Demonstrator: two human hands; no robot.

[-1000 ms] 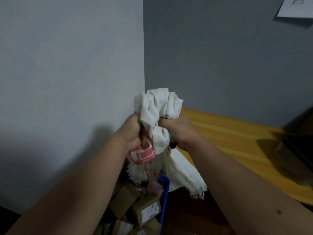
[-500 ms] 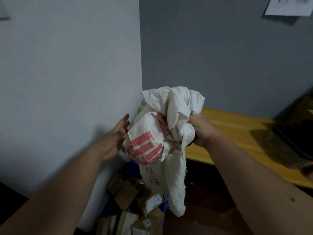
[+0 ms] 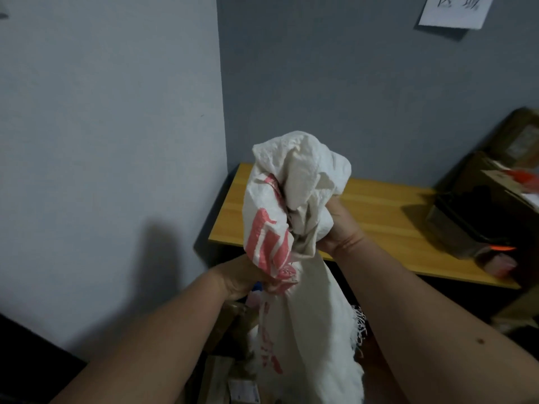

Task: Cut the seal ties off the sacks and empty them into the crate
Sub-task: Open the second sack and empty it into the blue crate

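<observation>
both hands (image 3: 339, 228) grip the sack (image 3: 294, 217) near a wooden table (image 3: 379, 211), grey walls (image 3: 350, 83).

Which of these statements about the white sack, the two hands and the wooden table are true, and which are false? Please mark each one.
1. The right hand grips the bunched upper part of the white sack. True.
2. The left hand hangs free, away from the sack. False: it holds the sack lower down, near the red print.
3. The sack carries red printing. True.
4. The sack lies flat on the wooden table. False: it is held up in the air in front of the table.
5. A sheet of paper hangs on the grey wall. True.
6. The wooden table is painted blue. False: it is yellowish wood.
</observation>
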